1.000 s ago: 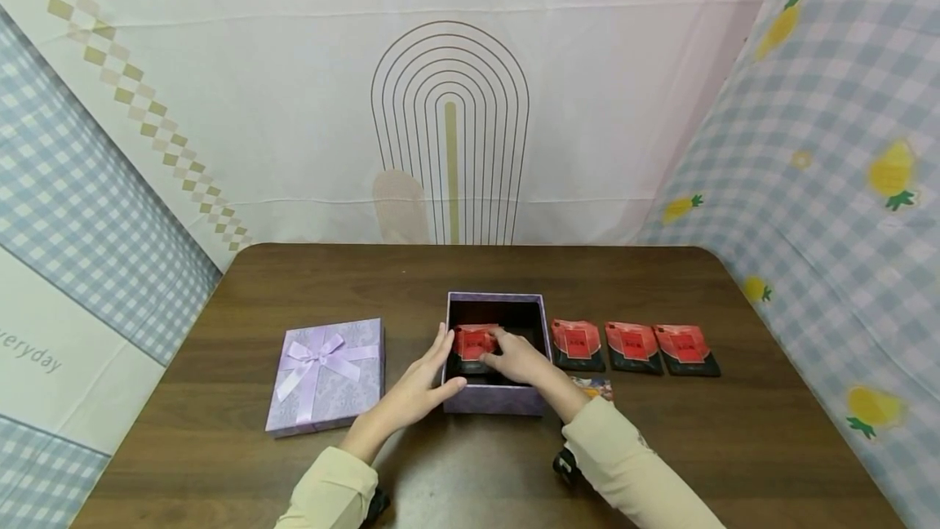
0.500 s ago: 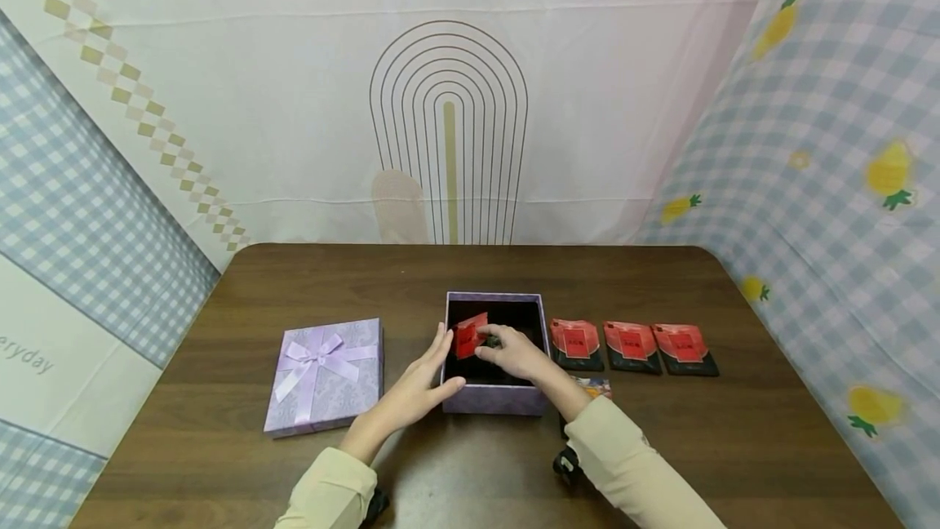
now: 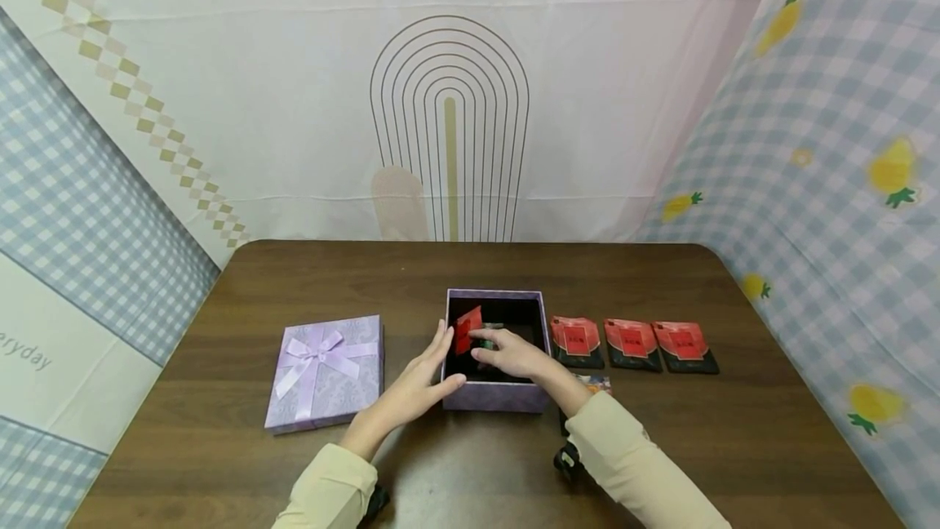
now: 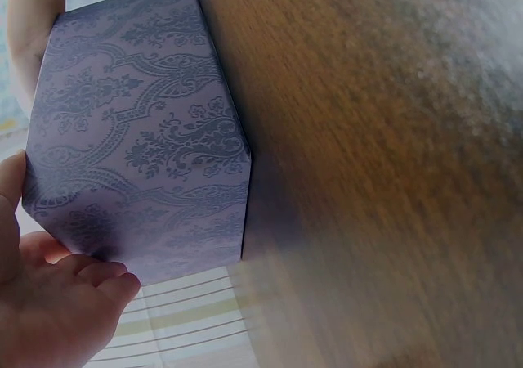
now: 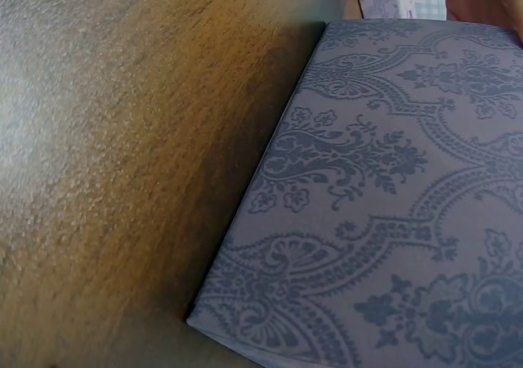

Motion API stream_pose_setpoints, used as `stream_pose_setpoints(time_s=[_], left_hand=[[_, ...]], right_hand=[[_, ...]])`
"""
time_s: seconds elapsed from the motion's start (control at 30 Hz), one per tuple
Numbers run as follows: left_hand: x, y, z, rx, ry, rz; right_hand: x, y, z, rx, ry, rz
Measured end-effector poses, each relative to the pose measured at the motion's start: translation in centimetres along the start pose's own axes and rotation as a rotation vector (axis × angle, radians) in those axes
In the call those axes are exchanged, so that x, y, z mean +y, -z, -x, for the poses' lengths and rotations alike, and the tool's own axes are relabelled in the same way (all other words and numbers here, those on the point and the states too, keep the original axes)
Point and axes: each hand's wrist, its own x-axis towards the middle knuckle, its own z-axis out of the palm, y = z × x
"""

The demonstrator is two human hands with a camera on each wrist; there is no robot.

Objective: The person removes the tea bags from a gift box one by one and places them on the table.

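Note:
A purple patterned gift box (image 3: 494,397) with a dark inside stands lidless in the middle of the table. My left hand (image 3: 417,382) lies along its left wall, fingers extended, thumb by the front left corner; in the left wrist view the fingers press the patterned side. My right hand (image 3: 517,355) reaches inside over the front, thumb and index finger at a red and black packet (image 3: 467,330) tilted up against the left wall. Another dark, greenish thing (image 3: 490,328) shows behind the index finger. In the right wrist view the box wall hides my right fingers.
The purple lid (image 3: 330,386) with a ribbon bow lies left of the box. Three red and black packets, the nearest a red packet (image 3: 577,341), line up to its right. A colourful packet (image 3: 596,383) is partly hidden behind my right forearm.
The packet in the box has gone from lying nearly flat to standing steeply against the left wall, tipped by my right hand. My left hand has stayed in place.

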Motion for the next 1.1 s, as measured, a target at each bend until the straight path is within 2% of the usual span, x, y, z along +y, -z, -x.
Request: stream_pose_setpoints(time_s=[0.17, 0.5, 0.7, 0.97, 1.1], left_hand=[[-0.2, -0.1, 0.0, 0.011, -0.010, -0.011], [-0.3, -0.1, -0.1, 0.014, -0.010, -0.015], [-0.1, 0.0, 0.0, -0.003, 0.009, 0.001], [0.0, 0.0, 0.0, -0.003, 0.007, 0.002], [-0.1, 0.1, 0.0, -0.002, -0.001, -0.001]], right_hand=[[0.2, 0.0, 0.0, 0.031, 0.022, -0.024], [0.3, -0.2, 0.1, 0.235, 0.071, -0.001], [0.0, -0.1, 0.2, 0.339, 0.067, 0.028], [-0.4, 0.1, 0.9, 0.425, 0.074, 0.061], [-0.5, 0.3, 1.5, 0.434, 0.091, 0.030]])
